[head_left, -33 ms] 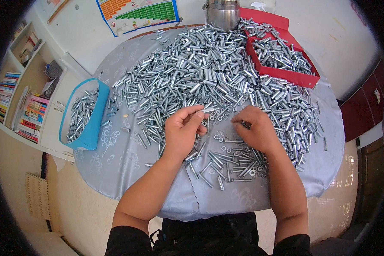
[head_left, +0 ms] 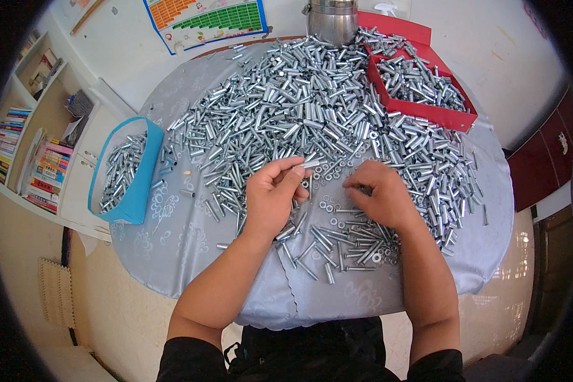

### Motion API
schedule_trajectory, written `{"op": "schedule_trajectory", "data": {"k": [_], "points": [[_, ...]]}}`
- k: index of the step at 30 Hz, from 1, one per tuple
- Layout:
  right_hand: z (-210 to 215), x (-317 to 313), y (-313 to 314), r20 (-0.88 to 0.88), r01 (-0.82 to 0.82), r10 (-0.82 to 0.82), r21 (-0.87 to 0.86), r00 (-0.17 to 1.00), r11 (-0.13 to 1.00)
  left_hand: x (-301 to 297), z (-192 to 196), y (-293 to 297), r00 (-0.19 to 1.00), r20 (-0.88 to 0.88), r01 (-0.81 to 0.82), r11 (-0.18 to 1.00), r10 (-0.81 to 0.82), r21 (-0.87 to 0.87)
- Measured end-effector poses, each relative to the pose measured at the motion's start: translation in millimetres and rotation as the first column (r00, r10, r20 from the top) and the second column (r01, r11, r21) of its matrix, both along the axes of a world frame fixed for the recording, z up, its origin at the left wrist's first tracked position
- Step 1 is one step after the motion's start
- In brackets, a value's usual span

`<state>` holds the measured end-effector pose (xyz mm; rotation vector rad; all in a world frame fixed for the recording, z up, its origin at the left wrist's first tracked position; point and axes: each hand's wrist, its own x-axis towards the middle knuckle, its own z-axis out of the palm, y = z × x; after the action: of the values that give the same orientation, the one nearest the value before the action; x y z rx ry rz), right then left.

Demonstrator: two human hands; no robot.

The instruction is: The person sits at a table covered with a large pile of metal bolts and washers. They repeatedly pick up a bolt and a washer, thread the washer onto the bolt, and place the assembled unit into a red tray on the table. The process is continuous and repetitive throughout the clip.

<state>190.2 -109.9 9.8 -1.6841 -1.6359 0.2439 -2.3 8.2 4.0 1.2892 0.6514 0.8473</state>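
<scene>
At the far left a bookshelf holds rows of coloured books. Just right of it a blue tray sits at the edge of the round bench, which is draped in a pale grey cloth; the tray is part-filled with silvery metal sleeves. Across the bench spreads a big heap of metal sleeves. The left hand rests near the front of the heap, its fingers pinching one metal sleeve held level above the cloth. Between the hands lie small washers. The right hand lies palm down on the loose parts, its fingers curled in; whether they grip anything cannot be told. Behind, a steel pot stands at the far rim, and to its right a red tray holds more sleeves.
</scene>
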Motion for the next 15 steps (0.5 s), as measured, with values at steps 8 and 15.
{"op": "schedule_trajectory", "data": {"k": [8, 15], "points": [[17, 0, -10, 0.084, -0.192, 0.213, -0.210, 0.973, 0.959, -1, 0, 1, 1.000, 0.005, -0.016, 1.000, 0.016, -0.019], [8, 4, -7, 0.104, 0.059, -0.057, -0.018, 0.993, 0.998, 0, 1, 0, 1.000, 0.013, -0.013, 1.000, 0.013, -0.014]]}}
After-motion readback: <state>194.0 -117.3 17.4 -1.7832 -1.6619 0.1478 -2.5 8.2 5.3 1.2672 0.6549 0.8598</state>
